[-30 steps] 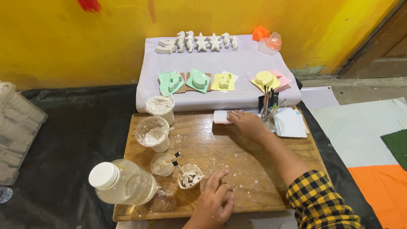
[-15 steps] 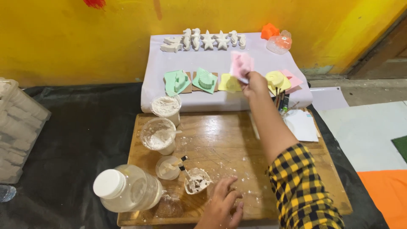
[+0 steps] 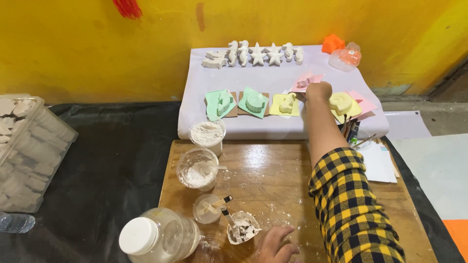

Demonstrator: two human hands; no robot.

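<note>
The right hand (image 3: 318, 91) is stretched out over the white sheet (image 3: 273, 127), fingers pinching a pink mould (image 3: 306, 81) held just above the yellow mould (image 3: 285, 103). The left hand (image 3: 276, 245) rests loosely curled on the wooden tabletop (image 3: 273, 180), holding nothing, just beside a small cup of plaster bits (image 3: 242, 229).

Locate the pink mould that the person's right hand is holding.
In the head view the pink mould is in the right hand, over the white sheet, between the yellow mould and the row of white casts.
</note>
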